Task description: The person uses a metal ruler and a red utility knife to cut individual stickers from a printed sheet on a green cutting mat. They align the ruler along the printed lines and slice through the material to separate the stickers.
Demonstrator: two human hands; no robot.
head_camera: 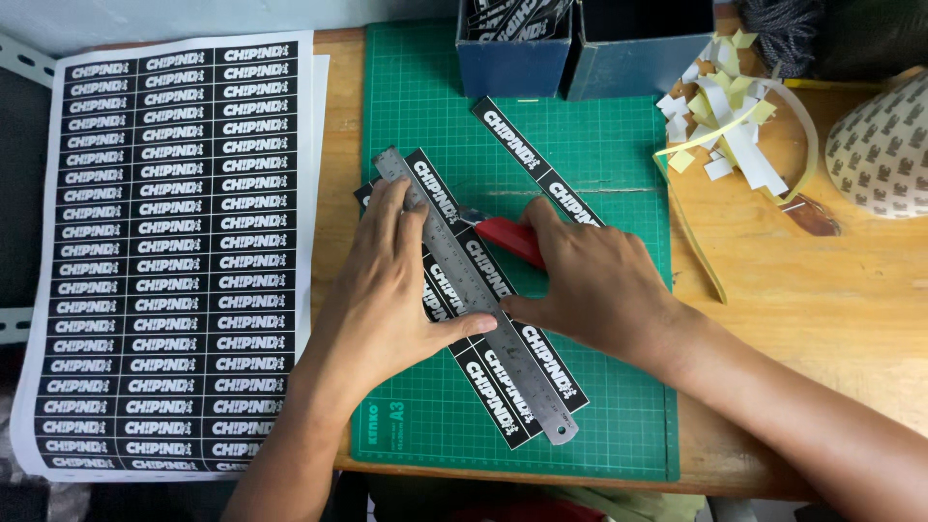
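Left hand (387,290) is pressed flat on the steel ruler (474,290) over the label strips (503,387), mid cutting mat (619,425). Right hand (590,280) is closed around the red knife (507,239) against the ruler's edge. If that ruler slips, the cut probably wanders into the print or fingertips.

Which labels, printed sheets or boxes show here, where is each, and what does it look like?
Label sheet: left of mat, white, rows of black rectangles.
Label strips: on green cutting mat, black, under steel ruler pressed by left hand.
Loose strip: mat's upper part, black.
Blue boxes: top edge.
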